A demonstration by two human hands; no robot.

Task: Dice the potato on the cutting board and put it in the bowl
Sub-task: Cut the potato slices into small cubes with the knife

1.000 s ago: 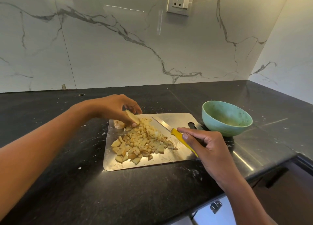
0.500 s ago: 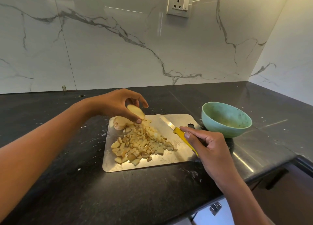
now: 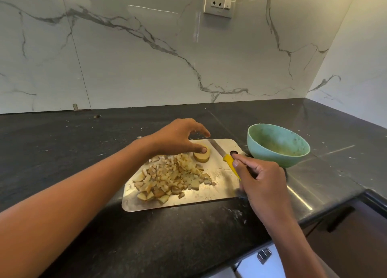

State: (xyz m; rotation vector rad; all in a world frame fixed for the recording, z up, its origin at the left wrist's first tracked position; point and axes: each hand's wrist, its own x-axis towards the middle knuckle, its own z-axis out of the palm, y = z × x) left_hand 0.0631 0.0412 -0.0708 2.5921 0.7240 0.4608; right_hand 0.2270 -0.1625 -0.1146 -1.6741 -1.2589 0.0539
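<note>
Dicing mostly done: dice (image 3: 171, 178) heaped on board (image 3: 219, 191), bowl (image 3: 276, 145) unfilled, left hand (image 3: 178, 137) pinching last potato (image 3: 201, 154), right hand (image 3: 261, 179) gripping knife (image 3: 225, 155).

A black stone countertop (image 3: 73, 143) fills the lower half of the frame, flecked with pale specks and crumbs. Behind it, a white marble backsplash (image 3: 136, 53) with grey veins covers the upper half and turns a corner at the right. A white wall socket (image 3: 221, 1) sits at top centre. A small metal latch (image 3: 264, 255) shows near the bottom edge, below the counter's front.
</note>
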